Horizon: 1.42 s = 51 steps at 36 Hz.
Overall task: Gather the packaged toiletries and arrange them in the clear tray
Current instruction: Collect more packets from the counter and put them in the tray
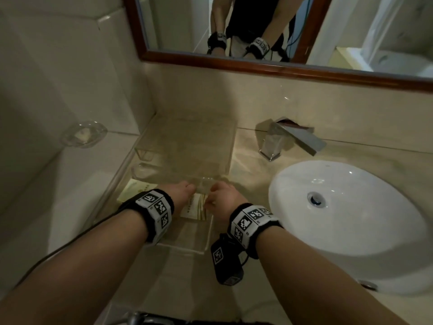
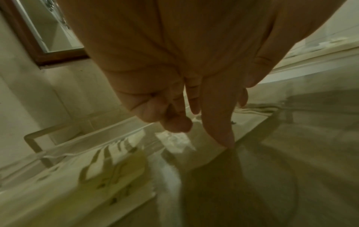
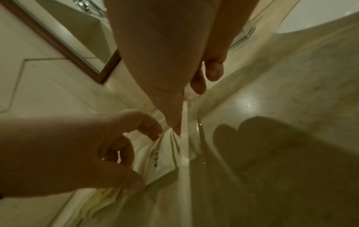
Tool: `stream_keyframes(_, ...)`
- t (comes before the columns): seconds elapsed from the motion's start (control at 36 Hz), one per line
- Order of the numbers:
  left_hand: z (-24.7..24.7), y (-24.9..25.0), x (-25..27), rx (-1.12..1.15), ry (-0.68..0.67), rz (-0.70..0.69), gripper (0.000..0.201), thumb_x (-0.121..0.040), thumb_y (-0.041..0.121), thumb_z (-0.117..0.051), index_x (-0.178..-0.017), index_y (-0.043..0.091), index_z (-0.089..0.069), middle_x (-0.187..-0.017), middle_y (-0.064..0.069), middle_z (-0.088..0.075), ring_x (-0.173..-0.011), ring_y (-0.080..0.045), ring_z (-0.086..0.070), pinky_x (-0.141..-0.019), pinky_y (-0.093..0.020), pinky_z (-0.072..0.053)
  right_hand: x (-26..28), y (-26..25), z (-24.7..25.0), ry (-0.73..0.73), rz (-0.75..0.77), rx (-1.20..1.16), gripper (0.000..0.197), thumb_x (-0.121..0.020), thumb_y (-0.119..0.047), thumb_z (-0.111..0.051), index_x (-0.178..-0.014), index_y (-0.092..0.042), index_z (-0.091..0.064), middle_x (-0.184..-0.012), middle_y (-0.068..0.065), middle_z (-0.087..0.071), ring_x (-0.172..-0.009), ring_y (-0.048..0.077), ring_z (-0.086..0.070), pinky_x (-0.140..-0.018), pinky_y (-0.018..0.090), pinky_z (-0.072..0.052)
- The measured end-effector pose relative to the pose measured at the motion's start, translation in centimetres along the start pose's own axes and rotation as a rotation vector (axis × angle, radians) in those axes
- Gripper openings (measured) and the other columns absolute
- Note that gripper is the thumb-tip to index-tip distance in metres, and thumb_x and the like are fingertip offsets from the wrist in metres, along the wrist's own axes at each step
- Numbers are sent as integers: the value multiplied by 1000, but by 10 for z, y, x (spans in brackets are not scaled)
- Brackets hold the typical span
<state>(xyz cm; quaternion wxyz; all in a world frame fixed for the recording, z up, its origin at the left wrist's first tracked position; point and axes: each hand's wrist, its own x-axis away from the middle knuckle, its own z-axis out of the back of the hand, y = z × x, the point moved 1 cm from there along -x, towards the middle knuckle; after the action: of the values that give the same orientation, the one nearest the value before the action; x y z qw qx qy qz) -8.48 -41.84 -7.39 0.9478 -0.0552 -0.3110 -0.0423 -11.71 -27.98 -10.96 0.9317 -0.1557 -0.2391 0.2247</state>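
A white sink [image 1: 346,207] sat on the right of the counter [image 1: 246,160]. A shiny tap [image 1: 290,139] stood behind it. A mirror [image 1: 257,29] hung on the far wall. A glass dish [image 1: 83,134] stuck out on the left.

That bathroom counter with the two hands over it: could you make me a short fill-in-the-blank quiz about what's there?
1. The white sink basin lies to the ______ of both hands.
2. The cream packet lies between the left hand and the ______ hand.
3. On the wall above the counter hangs a mirror with a ______ frame.
4. The tray on the counter is made of ______ material.

Missing words: right; right; wooden; clear
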Motion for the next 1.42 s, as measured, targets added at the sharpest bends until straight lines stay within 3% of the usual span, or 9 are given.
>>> stream_keyframes(0.17, 2, 14, -4, -33, 0, -27, 62, -88, 10, -54, -144, 18, -28, -145, -8, -32, -125, -28, -48, -97, -34, -43, 5, 11, 20, 81, 39, -97, 28, -95, -27, -48, -115, -20, -66, -130, 5, -45, -118, 23, -52, -107, 29, -37)
stream_keyframes(0.39, 2, 35, -5, 23, 8, 16, 74, -83, 13, -61, -145, 30, -25, -146, -2, -35, -125, -26, -49, -99, -34, -46, 24, 40, 42, 160, 12, -186, 26, -94, -24, -50, -112, -17, -67, -130, 5, -46, -115, 22, -54, -100, 27, -39)
stream_keyframes(0.5, 10, 48, -3, 66, 45, 97, 59, -87, 16, -55, -142, 22, -34, -146, -5, -38, -126, -26, -48, -102, -31, -40, 41, 62, 49, 215, 8, -215, 24, -92, -22, -52, -109, -18, -69, -129, 6, -50, -115, 23, -54, -99, 28, -39)
stream_keyframes(0.64, 38, 83, -3, 74, 158, 117, 60, -88, 28, -58, -142, 20, -33, -144, -5, -38, -130, -24, -44, -106, -34, -40, 59, 93, 61, 245, -16, -249, 31, -92, -16, -49, -121, -16, -60, -129, 8, -48, -115, 26, -53, -99, 29, -40)
stream_keyframes(0.75, 59, 122, -8, 108, 207, 101, 60, -91, 32, -53, -145, 19, -29, -147, -7, -35, -134, -24, -39, -110, -34, -37, 76, 122, 72, 267, -53, -307, 34, -93, -17, -50, -126, -16, -55, -133, 8, -45, -116, 26, -54, -105, 34, -40)
stream_keyframes(1.08, 97, 268, -21, 217, 299, -76, 54, -90, 33, -56, -140, 21, -38, -135, -2, -52, -120, -20, -53, -101, -32, -43, 139, 244, 95, 350, -237, -385, 33, -93, -23, -50, -126, -21, -54, -136, 6, -42, -118, 26, -53, -106, 40, -40)
stream_keyframes(1.42, 121, 429, -48, 157, 254, -274, 48, -93, 34, -51, -138, 23, -40, -139, 0, -48, -123, -20, -51, -102, -31, -41, 234, 386, 111, 469, -489, -419, 34, -91, -17, -51, -125, -16, -56, -138, 11, -44, -121, 28, -51, -105, 33, -39)
